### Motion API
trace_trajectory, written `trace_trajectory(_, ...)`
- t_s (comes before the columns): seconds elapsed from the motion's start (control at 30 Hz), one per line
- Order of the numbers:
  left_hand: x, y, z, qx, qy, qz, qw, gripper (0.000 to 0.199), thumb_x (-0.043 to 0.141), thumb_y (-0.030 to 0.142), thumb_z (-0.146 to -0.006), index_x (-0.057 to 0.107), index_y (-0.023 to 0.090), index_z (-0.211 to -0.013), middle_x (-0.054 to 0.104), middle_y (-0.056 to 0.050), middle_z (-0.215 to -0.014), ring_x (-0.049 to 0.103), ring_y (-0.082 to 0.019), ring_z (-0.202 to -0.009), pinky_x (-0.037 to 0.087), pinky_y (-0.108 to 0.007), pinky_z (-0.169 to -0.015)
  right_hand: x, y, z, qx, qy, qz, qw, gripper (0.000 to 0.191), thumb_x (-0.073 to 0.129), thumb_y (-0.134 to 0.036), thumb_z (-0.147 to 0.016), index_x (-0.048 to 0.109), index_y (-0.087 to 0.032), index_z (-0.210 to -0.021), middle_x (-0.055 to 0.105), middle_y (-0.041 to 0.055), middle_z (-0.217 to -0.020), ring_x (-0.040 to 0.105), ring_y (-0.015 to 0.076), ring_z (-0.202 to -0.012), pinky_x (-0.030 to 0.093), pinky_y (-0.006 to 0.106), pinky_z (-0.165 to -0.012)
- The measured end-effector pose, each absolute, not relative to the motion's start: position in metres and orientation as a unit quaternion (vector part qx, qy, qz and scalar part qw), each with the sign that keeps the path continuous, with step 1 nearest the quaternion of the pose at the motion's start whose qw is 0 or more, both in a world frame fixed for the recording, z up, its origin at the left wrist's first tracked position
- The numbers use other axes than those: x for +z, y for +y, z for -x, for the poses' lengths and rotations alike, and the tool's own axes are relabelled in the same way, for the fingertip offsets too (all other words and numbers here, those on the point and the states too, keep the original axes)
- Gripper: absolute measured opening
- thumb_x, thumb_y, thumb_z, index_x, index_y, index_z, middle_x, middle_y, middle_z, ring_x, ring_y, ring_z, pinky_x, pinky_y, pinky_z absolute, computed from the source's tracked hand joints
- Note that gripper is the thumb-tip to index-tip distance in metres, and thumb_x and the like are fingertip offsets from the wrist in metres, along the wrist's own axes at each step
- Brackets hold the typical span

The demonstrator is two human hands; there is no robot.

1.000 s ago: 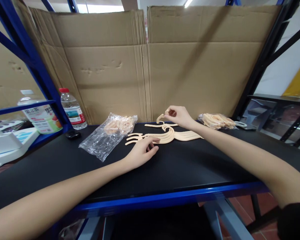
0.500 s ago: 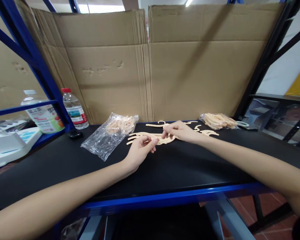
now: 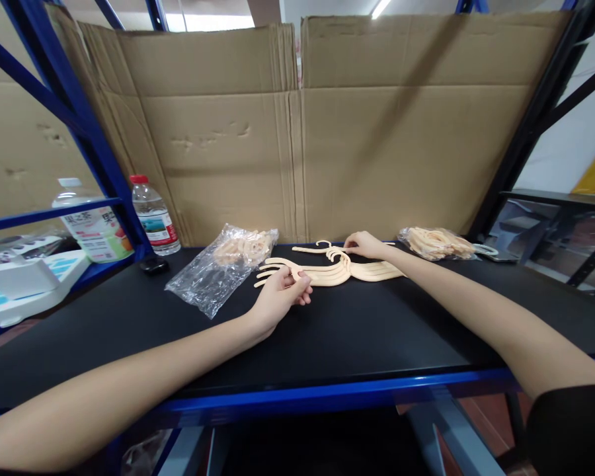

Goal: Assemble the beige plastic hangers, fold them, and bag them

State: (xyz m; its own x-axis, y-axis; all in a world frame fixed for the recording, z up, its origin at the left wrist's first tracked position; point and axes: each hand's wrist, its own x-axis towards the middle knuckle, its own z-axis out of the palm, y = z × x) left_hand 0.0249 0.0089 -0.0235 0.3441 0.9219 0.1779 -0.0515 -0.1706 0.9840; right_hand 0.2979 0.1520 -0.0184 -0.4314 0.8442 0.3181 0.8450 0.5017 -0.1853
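Several beige hangers point(image 3: 322, 274) lie fanned together on the black tabletop, their hooks bunched near the middle. My left hand point(image 3: 282, 294) is closed on the left part of these hangers, thumb on top. Behind them my right hand point(image 3: 364, 244) reaches down with its fingers pressed together at another beige hanger point(image 3: 305, 250) lying farther back. The fingertips of my right hand are partly hidden, so its hold on that hanger cannot be made out. My right forearm passes over the right end of the front hangers.
A clear plastic bag point(image 3: 223, 264) with beige pieces lies left, and a second bag point(image 3: 436, 243) sits back right. A red-capped bottle point(image 3: 153, 218), a small black object point(image 3: 153, 264) and a white-capped bottle point(image 3: 94, 228) are at the left. Cardboard point(image 3: 218, 145) stands behind.
My right hand has moved back and right, away from my left hand, to the rear hanger. The bunched hangers now show more fully. My left hand has stayed nearly in place.
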Motion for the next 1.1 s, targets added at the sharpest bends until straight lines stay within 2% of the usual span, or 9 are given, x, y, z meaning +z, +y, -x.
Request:
trace_trajectory(0.23, -0.017, 0.008, -0.022, 0.469, 0.322, -0.604, 0.558, 0.028, 0.074, 0.031, -0.073, 0.052, 0.014, -0.077, 0.052, 0.003, -0.065, 0.047, -0.007, -0.060, 0.037, -0.020, -0.058, 0.008, 0.136, -0.303, -0.031, -0.804, 0.520, 0.285, 0.012, 0.056, -0.021, -0.080, 0.064, -0.014, -0.085, 0.067, 0.0057, -0.078, 0.059, 0.0163, -0.071, 0.043, 0.027, -0.066)
trace_trajectory(0.4, -0.010, 0.004, -0.021, 0.467, 0.290, -0.590, 0.591, 0.024, 0.074, 0.027, -0.073, 0.055, 0.014, -0.079, 0.051, 0.003, -0.065, 0.046, -0.007, -0.061, 0.037, -0.020, -0.061, 0.022, 0.076, -0.305, 0.029, -0.825, 0.453, 0.338, 0.014, 0.060, -0.028, -0.077, 0.057, -0.018, -0.085, 0.058, 0.0009, -0.072, 0.052, 0.0141, -0.064, 0.042, 0.026, -0.060)
trace_trajectory(0.5, -0.006, -0.002, -0.022, 0.458, 0.284, -0.592, 0.599, 0.021, 0.071, 0.027, -0.076, 0.061, 0.014, -0.089, 0.052, 0.002, -0.068, 0.046, -0.007, -0.062, 0.038, -0.021, -0.061, 0.021, 0.038, -0.305, 0.060, -0.843, 0.422, 0.329, 0.024, 0.058, -0.031, -0.079, 0.055, -0.019, -0.100, 0.055, 0.0005, -0.074, 0.050, 0.0139, -0.064, 0.041, 0.026, -0.059)
trace_trajectory(0.6, -0.004, -0.008, -0.022, 0.450, 0.283, -0.604, 0.594, 0.018, 0.072, 0.027, -0.075, 0.064, 0.013, -0.085, 0.055, 0.000, -0.076, 0.045, -0.007, -0.062, 0.038, -0.021, -0.062, 0.019, 0.015, -0.305, 0.049, -0.867, 0.396, 0.298, 0.025, 0.050, -0.027, -0.084, 0.056, -0.021, -0.108, 0.056, 0.0030, -0.080, 0.051, 0.0155, -0.069, 0.042, 0.028, -0.062)
trace_trajectory(0.67, -0.005, -0.010, -0.020, 0.449, 0.282, -0.609, 0.590, 0.018, 0.073, 0.026, -0.073, 0.063, 0.013, -0.081, 0.056, -0.001, -0.084, 0.045, -0.006, -0.063, 0.038, -0.020, -0.062, 0.018, 0.008, -0.304, 0.059, -0.871, 0.388, 0.294, 0.017, 0.045, -0.027, -0.088, 0.058, -0.019, -0.096, 0.056, 0.0033, -0.077, 0.051, 0.0153, -0.067, 0.041, 0.028, -0.062)
trace_trajectory(0.77, -0.010, -0.007, -0.014, 0.451, 0.287, -0.604, 0.590, 0.018, 0.074, 0.025, -0.073, 0.062, 0.014, -0.082, 0.053, 0.001, -0.079, 0.045, -0.006, -0.064, 0.037, -0.019, -0.062, 0.014, 0.005, -0.301, 0.080, -0.870, 0.401, 0.277, 0.024, 0.038, -0.028, -0.092, 0.053, -0.018, -0.077, 0.052, 0.0013, -0.067, 0.047, 0.0137, -0.061, 0.038, 0.027, -0.060)
trace_trajectory(0.93, -0.016, 0.002, -0.008, 0.467, 0.283, -0.570, 0.614, 0.022, 0.075, 0.024, -0.073, 0.059, 0.016, -0.084, 0.049, 0.003, -0.070, 0.046, -0.007, -0.065, 0.040, -0.019, -0.064, 0.007, -0.001, -0.296, 0.079, -0.881, 0.389, 0.258, 0.027, 0.032, -0.027, -0.097, 0.045, -0.019, -0.074, 0.052, 0.0000, -0.068, 0.048, 0.0132, -0.062, 0.035, 0.027, -0.063)
trace_trajectory(1.1, -0.017, 0.005, -0.008, 0.463, 0.280, -0.553, 0.634, 0.024, 0.077, 0.021, -0.071, 0.056, 0.015, -0.081, 0.050, 0.002, -0.070, 0.047, -0.007, -0.065, 0.042, -0.018, -0.065, 0.002, -0.005, -0.297, 0.083, -0.873, 0.384, 0.290, 0.032, 0.028, -0.035, -0.099, 0.039, -0.021, -0.073, 0.046, -0.0016, -0.066, 0.043, 0.0126, -0.059, 0.034, 0.027, -0.060)
